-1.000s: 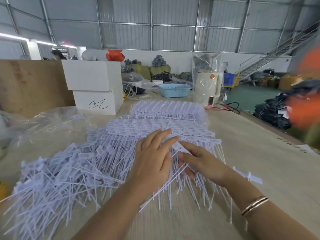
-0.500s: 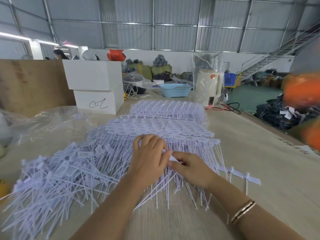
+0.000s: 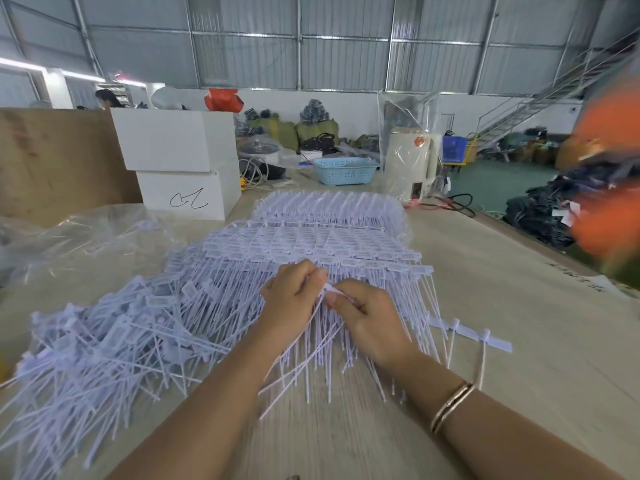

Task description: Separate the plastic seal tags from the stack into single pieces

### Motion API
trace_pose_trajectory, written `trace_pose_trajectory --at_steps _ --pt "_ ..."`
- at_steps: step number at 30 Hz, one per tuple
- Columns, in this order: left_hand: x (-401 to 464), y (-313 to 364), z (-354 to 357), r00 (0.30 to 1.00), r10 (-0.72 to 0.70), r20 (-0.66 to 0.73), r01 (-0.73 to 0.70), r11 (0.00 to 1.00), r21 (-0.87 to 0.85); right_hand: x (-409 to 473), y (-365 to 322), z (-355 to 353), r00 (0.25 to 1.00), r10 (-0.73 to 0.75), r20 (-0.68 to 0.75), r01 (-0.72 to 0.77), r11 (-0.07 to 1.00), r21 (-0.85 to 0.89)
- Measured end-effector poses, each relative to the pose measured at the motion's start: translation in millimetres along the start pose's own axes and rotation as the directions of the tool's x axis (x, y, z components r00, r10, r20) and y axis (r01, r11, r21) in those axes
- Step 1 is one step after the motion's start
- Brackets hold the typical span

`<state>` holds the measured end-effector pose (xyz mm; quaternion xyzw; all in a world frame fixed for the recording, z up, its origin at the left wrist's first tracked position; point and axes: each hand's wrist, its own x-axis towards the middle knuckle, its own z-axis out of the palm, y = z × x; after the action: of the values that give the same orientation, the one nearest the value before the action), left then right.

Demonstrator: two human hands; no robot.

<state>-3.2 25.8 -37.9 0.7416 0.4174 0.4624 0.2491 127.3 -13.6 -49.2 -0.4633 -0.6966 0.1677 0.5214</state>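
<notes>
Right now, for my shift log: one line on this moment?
step: splitting tags | left hand: pinching seal tag | right hand: pinching same tag | stack: beneath

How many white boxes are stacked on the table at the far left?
2. The upper white box sits on the lower white box, which bears a black scribble, behind the clear plastic sheet. Others may be hidden behind them.

Warehouse or packing workshop interior: corrugated metal walls (image 3: 346, 60), a metal staircase (image 3: 540, 98), stacked white boxes (image 3: 180, 164), bundled goods along the far wall (image 3: 311, 128), and a long worktable (image 3: 519, 306) heaped with plastic seal tags (image 3: 138, 323).
</notes>
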Motion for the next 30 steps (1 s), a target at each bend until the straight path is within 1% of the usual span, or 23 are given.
trace_pose_trajectory --at_steps 1,2,4,5,6,7,9,10,12,13,14,15,16,17,19,20,22,25,27,28,30 --pt "0 1 0 1.0 -0.022 0.009 0.023 0.999 -0.05 -1 0 0 1.0 -0.028 -0.011 0.028 1.0 -0.014" --pt "0 2 -1 0.997 -0.075 0.007 0.076 0.99 -0.123 -2 1 -1 0.998 -0.059 -0.022 0.058 0.998 -0.024" --pt "2 3 -9 0.973 -0.23 -0.027 0.214 0.936 -0.281 -4 2 -2 0.993 -0.109 -0.044 0.106 0.992 -0.064" --pt "2 2 -12 0.966 -0.256 -0.047 0.23 0.923 -0.307 -4 2 -3 0.991 -0.126 -0.054 0.121 0.989 -0.086" --pt "2 0 -15 0.975 -0.216 -0.058 0.192 0.942 -0.274 -4 2 -4 0.987 -0.147 -0.062 0.14 0.984 -0.106" --pt "1 0 -15 0.989 -0.143 -0.047 0.13 0.968 -0.213 -3 3 -5 0.983 -0.171 -0.068 0.161 0.979 -0.127" --pt "-2 -1 -9 1.0 -0.015 0.006 0.016 0.998 -0.066 2 7 -8 0.978 -0.192 -0.085 0.172 0.964 -0.203" --pt "-3 -1 -6 1.0 0.008 0.02 -0.008 1.0 -0.01 4 9 -10 0.977 -0.19 -0.094 0.159 0.949 -0.273" --pt "-5 -1 -2 1.0 0.03 -0.007 -0.03 0.999 0.031 8 14 -15 0.978 -0.187 -0.094 0.126 0.884 -0.451" --pt "-5 -3 -2 0.999 0.042 -0.027 -0.041 0.999 0.032 9 15 -18 0.98 -0.185 -0.075 0.121 0.849 -0.514" --pt "-5 -5 -3 0.998 0.055 -0.04 -0.053 0.998 0.043 9 15 -20 0.984 -0.172 -0.04 0.125 0.839 -0.529" --pt "-5 -8 -4 0.996 0.072 -0.046 -0.068 0.995 0.079 8 15 -22 0.991 -0.137 0.007 0.123 0.865 -0.486" --pt "-5 -10 -4 0.994 0.103 -0.042 -0.096 0.985 0.146 7 14 -23 0.995 -0.082 0.054 0.097 0.915 -0.391" --pt "-6 -12 -3 0.989 0.147 -0.024 -0.137 0.963 0.231 7 13 -24 0.994 -0.019 0.104 0.048 0.956 -0.288" --pt "-7 -14 -1 0.971 0.237 0.032 -0.231 0.893 0.386 5 11 -26 0.972 0.084 0.22 -0.058 0.991 -0.121" --pt "-7 -14 -1 0.961 0.269 0.061 -0.268 0.859 0.437 4 10 -26 0.958 0.109 0.264 -0.099 0.994 -0.05" --pt "-8 -13 -1 0.944 0.307 0.121 -0.326 0.812 0.485 3 10 -28 0.944 0.13 0.302 -0.161 0.983 0.083" --pt "-8 -11 -2 0.946 0.291 0.144 -0.323 0.805 0.498 3 10 -30 0.934 0.187 0.303 -0.27 0.928 0.259" --pt "-8 -9 -1 0.95 0.29 0.115 -0.307 0.808 0.503 4 11 -29 0.929 0.234 0.287 -0.313 0.911 0.269" --pt "-9 -8 0 0.951 0.291 0.1 -0.302 0.815 0.495 4 11 -28 0.928 0.251 0.276 -0.317 0.92 0.228" --pt "-10 -8 0 0.954 0.29 0.075 -0.29 0.831 0.475 6 12 -28 0.929 0.267 0.257 -0.297 0.951 0.085"
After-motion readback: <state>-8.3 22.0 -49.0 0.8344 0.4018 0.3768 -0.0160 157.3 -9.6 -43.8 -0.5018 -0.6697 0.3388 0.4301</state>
